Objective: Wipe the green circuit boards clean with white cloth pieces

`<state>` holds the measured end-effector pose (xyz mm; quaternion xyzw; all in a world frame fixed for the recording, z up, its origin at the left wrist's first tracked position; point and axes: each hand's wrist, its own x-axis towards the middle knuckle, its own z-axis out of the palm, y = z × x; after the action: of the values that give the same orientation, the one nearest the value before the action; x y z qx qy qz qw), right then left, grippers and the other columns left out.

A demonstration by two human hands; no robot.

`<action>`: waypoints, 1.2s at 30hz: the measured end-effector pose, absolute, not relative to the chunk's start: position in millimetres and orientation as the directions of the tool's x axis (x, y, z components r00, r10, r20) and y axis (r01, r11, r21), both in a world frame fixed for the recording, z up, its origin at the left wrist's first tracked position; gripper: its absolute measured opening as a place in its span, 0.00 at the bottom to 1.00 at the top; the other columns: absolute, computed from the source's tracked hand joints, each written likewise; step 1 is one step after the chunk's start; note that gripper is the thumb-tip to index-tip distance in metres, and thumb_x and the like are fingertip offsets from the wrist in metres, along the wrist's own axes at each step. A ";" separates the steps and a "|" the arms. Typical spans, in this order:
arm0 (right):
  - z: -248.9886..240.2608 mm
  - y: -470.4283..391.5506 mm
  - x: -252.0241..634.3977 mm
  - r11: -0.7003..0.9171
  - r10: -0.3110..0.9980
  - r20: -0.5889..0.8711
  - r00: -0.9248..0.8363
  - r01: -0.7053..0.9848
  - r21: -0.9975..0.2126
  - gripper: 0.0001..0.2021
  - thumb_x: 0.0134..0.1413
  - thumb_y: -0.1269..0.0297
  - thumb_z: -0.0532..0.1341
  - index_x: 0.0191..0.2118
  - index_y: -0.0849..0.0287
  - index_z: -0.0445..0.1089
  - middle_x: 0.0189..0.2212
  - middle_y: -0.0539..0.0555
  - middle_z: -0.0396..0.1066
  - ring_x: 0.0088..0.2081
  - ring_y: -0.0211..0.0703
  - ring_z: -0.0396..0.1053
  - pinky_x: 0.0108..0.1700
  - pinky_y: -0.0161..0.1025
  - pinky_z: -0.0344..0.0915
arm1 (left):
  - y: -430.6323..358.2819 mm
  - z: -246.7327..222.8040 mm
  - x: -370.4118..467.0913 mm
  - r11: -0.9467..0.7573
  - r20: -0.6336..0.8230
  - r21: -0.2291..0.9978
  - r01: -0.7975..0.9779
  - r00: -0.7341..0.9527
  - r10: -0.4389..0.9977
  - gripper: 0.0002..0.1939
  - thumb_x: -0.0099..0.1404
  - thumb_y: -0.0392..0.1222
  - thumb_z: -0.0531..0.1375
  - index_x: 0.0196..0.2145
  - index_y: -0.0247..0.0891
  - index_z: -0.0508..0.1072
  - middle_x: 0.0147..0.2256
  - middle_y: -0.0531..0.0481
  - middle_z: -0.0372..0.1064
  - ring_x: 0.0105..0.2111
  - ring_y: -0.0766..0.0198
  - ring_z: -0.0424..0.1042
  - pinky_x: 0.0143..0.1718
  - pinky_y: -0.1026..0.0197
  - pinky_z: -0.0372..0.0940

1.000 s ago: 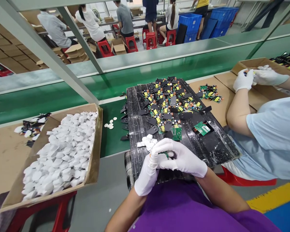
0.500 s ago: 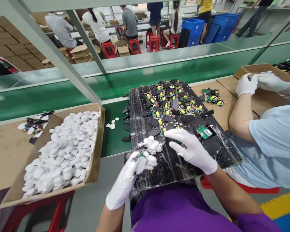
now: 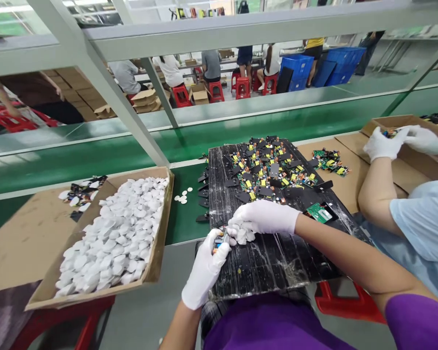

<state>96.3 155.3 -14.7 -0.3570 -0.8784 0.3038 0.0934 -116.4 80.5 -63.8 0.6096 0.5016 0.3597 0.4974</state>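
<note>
My left hand (image 3: 208,265), in a white glove, is closed around a small circuit board (image 3: 221,238) at the near left of a black board. Components on its upper side show between the fingers. My gloved right hand (image 3: 261,216) reaches across to it, fingers drawn together at its far end; what they pinch is hidden. Just under the right hand lies a heap of white pads (image 3: 245,234). Beyond it, many circuit boards with black plates (image 3: 264,170) cover the far part of the black board (image 3: 270,265). One green board (image 3: 319,212) lies apart on the right.
A cardboard tray (image 3: 164,214) full of white pads stands on the left. Several loose pads (image 3: 183,196) lie on the green bench. At right, a co-worker's gloved hands (image 3: 385,143) hold a part over a cardboard box (image 3: 397,121). A metal frame post (image 3: 131,121) rises ahead.
My right hand has moved left from above the black board to my left hand, and its fingers have closed. The held circuit board has turned, showing its components. The view has tilted up.
</note>
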 end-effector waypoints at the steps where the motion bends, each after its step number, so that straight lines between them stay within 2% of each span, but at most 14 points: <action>1: -16.5 157.8 96.1 0.538 0.692 -0.057 -0.720 0.566 -0.624 0.04 0.57 0.70 0.64 0.35 0.57 0.78 0.34 0.52 0.78 0.36 0.41 0.75 0.39 0.34 0.67 | 81.8 -65.1 -113.6 -0.022 -0.045 0.960 0.278 0.232 0.972 0.19 0.67 0.59 0.55 0.37 0.38 0.68 0.32 0.52 0.66 0.32 0.62 0.63 0.37 0.59 0.60; 3: -21.8 159.0 97.6 0.496 0.737 -0.043 -0.675 0.583 -0.644 0.05 0.60 0.69 0.63 0.36 0.59 0.78 0.34 0.52 0.78 0.35 0.40 0.75 0.39 0.34 0.67 | 83.1 -65.6 -109.5 -0.054 -0.022 0.948 0.315 0.232 0.972 0.18 0.67 0.57 0.55 0.37 0.38 0.68 0.32 0.52 0.67 0.33 0.62 0.64 0.38 0.59 0.60; 6: -29.4 155.3 105.1 0.407 0.810 -0.027 -0.586 0.594 -0.694 0.08 0.64 0.68 0.59 0.43 0.63 0.75 0.35 0.53 0.78 0.34 0.38 0.75 0.39 0.34 0.69 | 82.6 -63.9 -107.6 -0.056 -0.029 0.928 0.369 0.223 0.974 0.16 0.66 0.55 0.56 0.37 0.39 0.69 0.33 0.52 0.68 0.33 0.61 0.65 0.39 0.59 0.61; 8: -31.1 152.0 112.3 0.393 0.838 0.039 -0.545 0.551 -0.736 0.09 0.65 0.69 0.57 0.45 0.63 0.74 0.38 0.54 0.78 0.37 0.38 0.76 0.42 0.35 0.71 | 82.0 -64.9 -108.6 -0.041 -0.042 0.926 0.375 0.213 0.976 0.16 0.66 0.55 0.56 0.38 0.39 0.70 0.34 0.52 0.69 0.34 0.61 0.66 0.40 0.59 0.61; 10: -30.1 148.0 118.5 0.460 0.816 0.131 -0.563 0.495 -0.737 0.10 0.63 0.72 0.58 0.44 0.61 0.76 0.42 0.55 0.77 0.43 0.40 0.75 0.49 0.38 0.70 | 81.7 -69.5 -110.1 -0.031 -0.048 0.933 0.358 0.211 0.976 0.16 0.67 0.55 0.56 0.38 0.38 0.70 0.35 0.51 0.70 0.35 0.61 0.67 0.41 0.59 0.62; 12: -28.1 142.7 121.8 0.556 0.739 0.142 -0.659 0.476 -0.682 0.11 0.59 0.77 0.59 0.42 0.59 0.78 0.43 0.56 0.76 0.47 0.42 0.73 0.53 0.40 0.68 | 82.1 -76.7 -111.1 -0.030 -0.035 0.950 0.310 0.203 0.979 0.18 0.67 0.57 0.55 0.38 0.38 0.70 0.34 0.51 0.70 0.34 0.61 0.67 0.39 0.59 0.62; 14: -27.2 136.5 121.7 0.620 0.668 0.071 -0.741 0.501 -0.604 0.14 0.57 0.77 0.61 0.46 0.57 0.77 0.46 0.56 0.75 0.48 0.44 0.72 0.53 0.42 0.68 | 82.7 -83.2 -111.0 -0.037 -0.006 0.970 0.242 0.175 0.985 0.20 0.67 0.59 0.55 0.38 0.38 0.70 0.33 0.51 0.70 0.32 0.62 0.67 0.36 0.60 0.63; 17: -29.5 128.9 118.0 0.661 0.650 0.052 -0.758 0.531 -0.530 0.13 0.60 0.69 0.64 0.50 0.56 0.75 0.47 0.58 0.74 0.46 0.46 0.72 0.50 0.43 0.68 | 83.4 -84.3 -108.4 -0.064 0.035 0.978 0.199 0.146 0.989 0.22 0.67 0.60 0.54 0.38 0.37 0.71 0.33 0.48 0.71 0.32 0.61 0.68 0.35 0.60 0.64; 20: -32.4 124.4 114.0 0.661 0.670 0.051 -0.741 0.564 -0.495 0.09 0.62 0.62 0.64 0.45 0.57 0.75 0.42 0.57 0.74 0.43 0.45 0.73 0.47 0.40 0.67 | 84.0 -76.0 -104.1 -0.084 0.020 0.948 0.307 0.206 0.978 0.19 0.67 0.57 0.55 0.39 0.37 0.71 0.33 0.49 0.72 0.32 0.61 0.68 0.36 0.60 0.63; 23: -32.8 120.7 111.3 0.654 0.692 0.004 -0.722 0.625 -0.426 0.11 0.62 0.57 0.64 0.40 0.60 0.75 0.36 0.56 0.73 0.38 0.44 0.72 0.42 0.38 0.66 | 84.0 -70.4 -101.6 -0.113 0.017 0.906 0.409 0.232 0.973 0.16 0.67 0.55 0.56 0.38 0.38 0.71 0.32 0.51 0.73 0.32 0.61 0.69 0.37 0.60 0.63; 27: -33.3 116.0 112.2 0.676 0.693 -0.040 -0.720 0.668 -0.310 0.10 0.61 0.59 0.65 0.34 0.61 0.74 0.33 0.56 0.72 0.34 0.44 0.70 0.36 0.38 0.63 | 83.9 -75.7 -103.1 -0.123 0.040 0.891 0.437 0.195 0.980 0.17 0.66 0.54 0.55 0.39 0.38 0.72 0.32 0.50 0.74 0.32 0.60 0.71 0.37 0.59 0.64; 31: -36.4 114.7 119.5 0.732 0.630 -0.004 -0.776 0.596 -0.331 0.08 0.64 0.61 0.61 0.45 0.55 0.74 0.34 0.53 0.74 0.34 0.42 0.70 0.37 0.37 0.61 | 85.3 -80.2 -103.7 -0.102 0.027 0.899 0.425 0.178 0.984 0.18 0.65 0.54 0.55 0.40 0.37 0.73 0.35 0.47 0.76 0.34 0.58 0.72 0.40 0.58 0.65; 33: -37.6 114.7 123.0 0.769 0.598 -0.002 -0.801 0.575 -0.281 0.10 0.66 0.63 0.59 0.50 0.50 0.73 0.37 0.52 0.75 0.34 0.42 0.71 0.36 0.37 0.60 | 86.1 -79.5 -103.0 -0.093 0.015 0.896 0.435 0.181 0.983 0.18 0.65 0.55 0.56 0.40 0.37 0.73 0.36 0.47 0.77 0.34 0.57 0.73 0.40 0.57 0.65; 36: -37.8 114.3 125.8 0.788 0.594 -0.016 -0.805 0.585 -0.189 0.09 0.66 0.63 0.58 0.49 0.50 0.74 0.36 0.53 0.76 0.33 0.43 0.71 0.34 0.38 0.57 | 86.5 -78.2 -102.2 -0.094 0.010 0.885 0.456 0.181 0.983 0.18 0.65 0.55 0.56 0.41 0.38 0.73 0.36 0.47 0.77 0.35 0.57 0.73 0.40 0.57 0.66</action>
<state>125.8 114.3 -37.8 -0.3119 -0.9453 0.0929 0.0222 -102.2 86.5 -78.2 0.6597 0.5456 0.3340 0.3943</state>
